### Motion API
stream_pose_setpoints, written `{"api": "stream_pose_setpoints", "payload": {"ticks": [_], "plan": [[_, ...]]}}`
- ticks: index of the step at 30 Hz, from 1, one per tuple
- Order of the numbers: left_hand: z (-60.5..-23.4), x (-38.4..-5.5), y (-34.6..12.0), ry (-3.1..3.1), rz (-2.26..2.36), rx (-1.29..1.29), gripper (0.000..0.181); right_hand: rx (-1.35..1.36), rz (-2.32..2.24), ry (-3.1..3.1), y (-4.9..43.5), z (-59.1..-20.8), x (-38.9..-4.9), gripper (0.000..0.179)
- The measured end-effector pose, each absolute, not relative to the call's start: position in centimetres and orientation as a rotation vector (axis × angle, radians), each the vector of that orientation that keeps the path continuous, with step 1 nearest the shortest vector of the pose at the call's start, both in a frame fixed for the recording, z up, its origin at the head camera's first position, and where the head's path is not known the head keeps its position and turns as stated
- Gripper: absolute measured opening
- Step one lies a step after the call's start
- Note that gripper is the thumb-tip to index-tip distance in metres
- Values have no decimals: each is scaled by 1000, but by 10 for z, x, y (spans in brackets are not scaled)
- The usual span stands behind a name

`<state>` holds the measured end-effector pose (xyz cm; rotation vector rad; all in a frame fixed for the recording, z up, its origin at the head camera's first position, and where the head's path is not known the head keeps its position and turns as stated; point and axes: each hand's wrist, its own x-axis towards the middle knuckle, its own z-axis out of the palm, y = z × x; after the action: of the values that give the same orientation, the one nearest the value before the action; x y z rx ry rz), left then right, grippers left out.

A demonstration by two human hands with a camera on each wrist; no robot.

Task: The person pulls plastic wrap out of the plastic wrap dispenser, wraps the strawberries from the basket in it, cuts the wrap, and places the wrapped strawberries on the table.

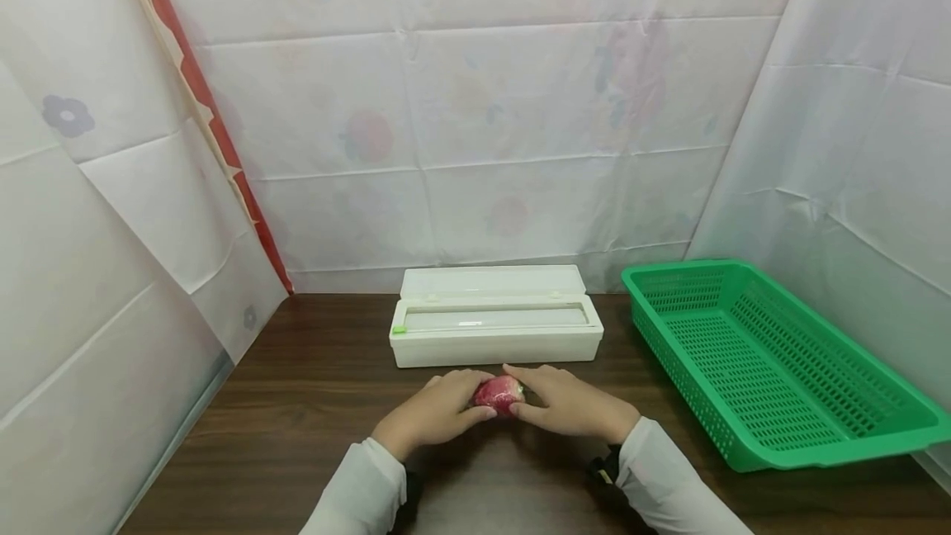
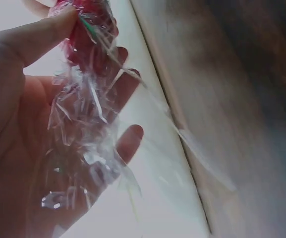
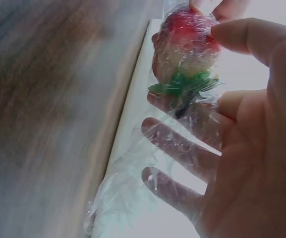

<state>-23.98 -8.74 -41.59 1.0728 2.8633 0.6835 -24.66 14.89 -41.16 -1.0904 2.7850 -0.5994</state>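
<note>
Between both hands is a red toy-like strawberry [image 1: 499, 395] with a pale shoulder and green leaves [image 3: 187, 83], wrapped in clear cling film [image 3: 128, 173]. My left hand [image 1: 442, 409] pinches the tip end between thumb and fingers. At the leafy end, my right hand [image 1: 568, 403] pinches it the same way, the other fingers spread behind the film. Loose crumpled film [image 2: 83, 144] trails across the left palm in the left wrist view. Just beyond the hands lies a white cling film box [image 1: 498, 347], lid [image 1: 494, 281] raised, with a green slider [image 1: 399, 329] at its left end.
A green perforated basket [image 1: 713, 390] stands on the right of the dark wooden table [image 1: 297, 403]. White printed sheets [image 1: 475, 106] hang behind and on both sides. Dark straps [image 1: 607, 466] circle the wrists near the white sleeves.
</note>
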Motion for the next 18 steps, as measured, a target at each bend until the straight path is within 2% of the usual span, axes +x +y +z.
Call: {"api": "stream_pose_setpoints", "payload": {"ticks": [12,18], "plan": [[-404,-241,-90,3004,800,1224,45,-1232,-481,3129,144,-403,-242,77],[-395,-239,-89,3040,857,1244,48,-1252,-379,3340,139,-399,-240,63]]}}
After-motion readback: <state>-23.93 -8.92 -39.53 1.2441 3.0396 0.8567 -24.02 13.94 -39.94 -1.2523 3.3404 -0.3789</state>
